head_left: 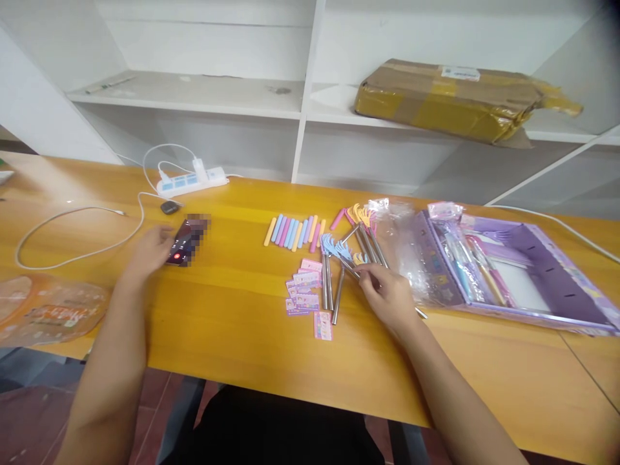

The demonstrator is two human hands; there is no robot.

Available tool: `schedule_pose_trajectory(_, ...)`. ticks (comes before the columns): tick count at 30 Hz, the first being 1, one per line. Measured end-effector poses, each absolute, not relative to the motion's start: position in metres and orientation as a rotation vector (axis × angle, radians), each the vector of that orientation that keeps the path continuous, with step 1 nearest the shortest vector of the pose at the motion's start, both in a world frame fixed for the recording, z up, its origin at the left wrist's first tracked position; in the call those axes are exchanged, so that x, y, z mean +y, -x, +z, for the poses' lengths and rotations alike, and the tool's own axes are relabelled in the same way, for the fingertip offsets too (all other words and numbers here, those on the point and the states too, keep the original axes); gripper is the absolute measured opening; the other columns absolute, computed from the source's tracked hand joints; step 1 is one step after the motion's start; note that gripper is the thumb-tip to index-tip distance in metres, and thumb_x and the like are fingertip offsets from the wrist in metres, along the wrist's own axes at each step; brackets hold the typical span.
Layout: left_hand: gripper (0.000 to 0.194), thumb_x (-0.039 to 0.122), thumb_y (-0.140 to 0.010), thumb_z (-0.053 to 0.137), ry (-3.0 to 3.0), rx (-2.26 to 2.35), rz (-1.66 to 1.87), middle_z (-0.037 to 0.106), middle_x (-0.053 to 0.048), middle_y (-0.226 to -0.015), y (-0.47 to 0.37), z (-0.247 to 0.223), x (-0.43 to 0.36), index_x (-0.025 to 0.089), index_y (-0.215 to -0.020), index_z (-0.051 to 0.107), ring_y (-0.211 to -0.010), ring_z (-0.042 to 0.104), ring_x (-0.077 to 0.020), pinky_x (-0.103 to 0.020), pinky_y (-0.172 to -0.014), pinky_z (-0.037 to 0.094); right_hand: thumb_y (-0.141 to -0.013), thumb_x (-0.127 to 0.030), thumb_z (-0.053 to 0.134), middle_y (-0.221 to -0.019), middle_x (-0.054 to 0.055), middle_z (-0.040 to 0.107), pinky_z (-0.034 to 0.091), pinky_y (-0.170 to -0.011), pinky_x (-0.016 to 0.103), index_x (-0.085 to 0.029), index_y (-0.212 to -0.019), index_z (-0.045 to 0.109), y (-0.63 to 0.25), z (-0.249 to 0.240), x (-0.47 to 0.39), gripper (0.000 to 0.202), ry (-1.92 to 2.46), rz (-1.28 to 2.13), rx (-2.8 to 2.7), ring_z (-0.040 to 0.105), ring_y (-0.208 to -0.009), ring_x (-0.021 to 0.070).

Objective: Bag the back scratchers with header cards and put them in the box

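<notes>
My left hand (151,248), a little blurred, is at the left edge of a dark phone (180,248) lying on the table; its fingers are loosely stretched out and it holds nothing I can see. Right of centre, my right hand (387,294) is closed, thumb and fingers pinched on the metal rod of a back scratcher (351,268). Beside it lie several more back scratchers (325,281) with blue, yellow and pink claw heads. Coloured handle tubes (293,232) form a row behind. Small printed cards (303,294) lie scattered in front.
A purple box (537,297) holding wrapped pieces stands at right, with clear plastic bags (411,252) beside it. A white power strip (192,182) and cable (72,265) are at back left. An orange plastic bag (53,310) lies front left. A taped carton (445,100) sits on the shelf.
</notes>
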State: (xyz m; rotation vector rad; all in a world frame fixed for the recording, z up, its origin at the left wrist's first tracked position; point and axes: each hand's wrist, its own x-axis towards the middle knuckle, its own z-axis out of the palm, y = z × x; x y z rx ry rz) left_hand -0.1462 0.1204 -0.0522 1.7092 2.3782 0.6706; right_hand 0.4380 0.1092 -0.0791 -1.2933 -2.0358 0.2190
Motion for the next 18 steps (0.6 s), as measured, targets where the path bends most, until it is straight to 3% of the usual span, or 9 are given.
schedule_pose_trajectory(5,0.038,0.024,-0.088,0.048,-1.743,2.337,0.72,0.076,-0.011,-0.115,0.142,-0.053,0.121,0.017,-0.119,0.069,-0.1,0.073,-0.0255,-0.04,-0.096,0.059,-0.1,-0.025,0.054,-0.094,0.006,0.083,0.058,-0.07,0.034,-0.024,-0.102,0.076,-0.438,-0.079,0.109,0.022,1.283,0.218,-2.039,0.075,-0.072,0.0221)
schedule_pose_trajectory(10,0.039,0.029,-0.09,0.049,-1.732,2.426,0.815,0.072,-0.014,-0.12,0.136,-0.05,0.123,0.015,-0.119,0.07,-0.099,0.07,-0.0257,-0.041,-0.1,0.057,-0.1,-0.026,0.054,-0.094,0.005,0.082,0.057,-0.069,0.034,-0.024,-0.102,0.076,-0.439,-0.079,0.109,0.022,1.288,0.229,-2.041,0.075,-0.072,0.022)
schedule_pose_trajectory(15,0.044,0.032,-0.088,0.052,-1.71,2.504,0.923,0.07,-0.006,-0.094,0.129,-0.043,0.122,0.016,-0.125,0.07,-0.088,0.067,-0.0235,-0.038,-0.094,0.057,-0.1,-0.026,0.055,-0.093,0.005,0.082,0.056,-0.067,0.033,-0.024,-0.103,0.076,-0.439,-0.079,0.108,0.022,1.281,0.232,-2.032,0.073,-0.069,0.0209)
schedule_pose_trajectory(18,0.043,0.031,-0.086,0.055,-1.691,2.496,0.968,0.07,-0.004,-0.091,0.127,-0.041,0.12,0.017,-0.123,0.071,-0.079,0.065,-0.0201,-0.035,-0.088,0.057,-0.101,-0.027,0.054,-0.092,0.005,0.082,0.056,-0.067,0.033,-0.024,-0.103,0.076,-0.438,-0.079,0.108,0.023,1.29,0.235,-2.03,0.073,-0.069,0.0215)
